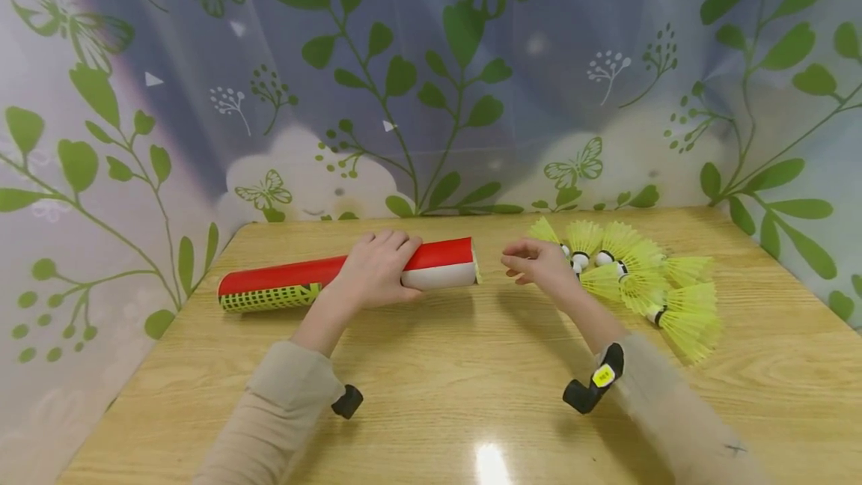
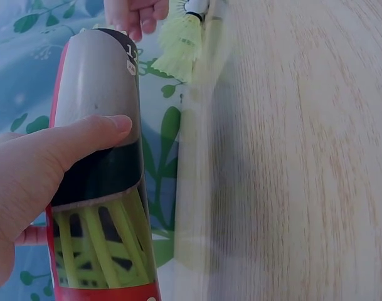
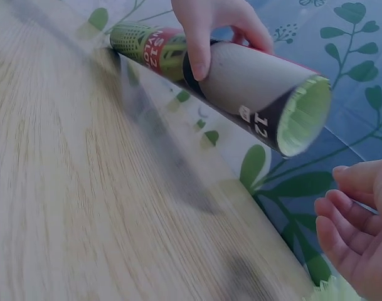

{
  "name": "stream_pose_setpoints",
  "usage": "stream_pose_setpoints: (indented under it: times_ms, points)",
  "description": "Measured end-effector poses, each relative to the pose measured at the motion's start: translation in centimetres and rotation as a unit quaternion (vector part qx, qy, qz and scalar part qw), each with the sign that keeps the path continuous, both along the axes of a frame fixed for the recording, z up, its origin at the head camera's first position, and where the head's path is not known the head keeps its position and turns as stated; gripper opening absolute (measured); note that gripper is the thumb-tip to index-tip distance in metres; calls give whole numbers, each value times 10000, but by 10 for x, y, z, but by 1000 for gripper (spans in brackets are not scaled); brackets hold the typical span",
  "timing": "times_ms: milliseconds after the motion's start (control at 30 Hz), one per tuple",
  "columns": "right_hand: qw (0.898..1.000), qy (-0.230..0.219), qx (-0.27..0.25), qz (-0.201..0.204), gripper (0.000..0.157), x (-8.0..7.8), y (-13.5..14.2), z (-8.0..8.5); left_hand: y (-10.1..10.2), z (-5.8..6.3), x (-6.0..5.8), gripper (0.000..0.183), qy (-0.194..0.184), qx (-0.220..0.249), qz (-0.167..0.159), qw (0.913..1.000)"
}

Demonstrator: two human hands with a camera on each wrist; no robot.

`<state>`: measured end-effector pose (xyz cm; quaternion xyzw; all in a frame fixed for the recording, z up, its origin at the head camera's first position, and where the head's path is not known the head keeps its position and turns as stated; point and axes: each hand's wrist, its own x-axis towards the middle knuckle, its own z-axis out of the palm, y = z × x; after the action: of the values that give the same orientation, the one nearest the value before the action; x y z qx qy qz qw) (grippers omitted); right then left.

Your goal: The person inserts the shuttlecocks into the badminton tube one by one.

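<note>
A red, white and black shuttlecock tube [image 1: 441, 274] is held over the table by my left hand [image 1: 373, 268], with the thumb along its near side. Its right end is uncapped, and a yellow shuttlecock skirt [image 3: 307, 116] shows just inside the mouth. Through a clear window in the tube wall, yellow-green ribs [image 2: 96, 238] are visible in the left wrist view. Facing that mouth, a short gap away, is my right hand [image 1: 542, 264], its fingers loosely bent around nothing. Just beyond the right hand lies a cluster of yellow shuttlecocks [image 1: 636, 275] with white heads.
The wooden table [image 1: 431, 395] reaches back to a patterned curtain [image 1: 431, 96] with leaves and butterflies. A black wrist camera [image 1: 595, 380] is strapped to the right forearm, and another black camera [image 1: 347, 401] sits by the left sleeve.
</note>
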<state>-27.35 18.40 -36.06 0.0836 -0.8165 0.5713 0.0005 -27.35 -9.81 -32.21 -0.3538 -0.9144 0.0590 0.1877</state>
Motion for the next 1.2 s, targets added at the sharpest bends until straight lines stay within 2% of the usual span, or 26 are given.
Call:
stream_pose_setpoints:
  times_ms: [400, 733, 933, 1200]
  points:
    - [9993, -104, 84, -347, 42, 24, 52, 7, -1, 1, 0, 72, -65, 30, 17, 10000]
    - [9974, 52, 71, -709, 51, 43, 92, 15, -1, 1, 0, 71, -13, -69, -4, 10000]
    - [9945, 181, 426, -934, 52, 53, 116, 15, 0, 1, -1, 70, -21, 29, -62, 10000]
    - [9889, 126, 800, -1248, 51, 61, 136, 6, 0, 2, -1, 69, -166, 97, -60, 9998]
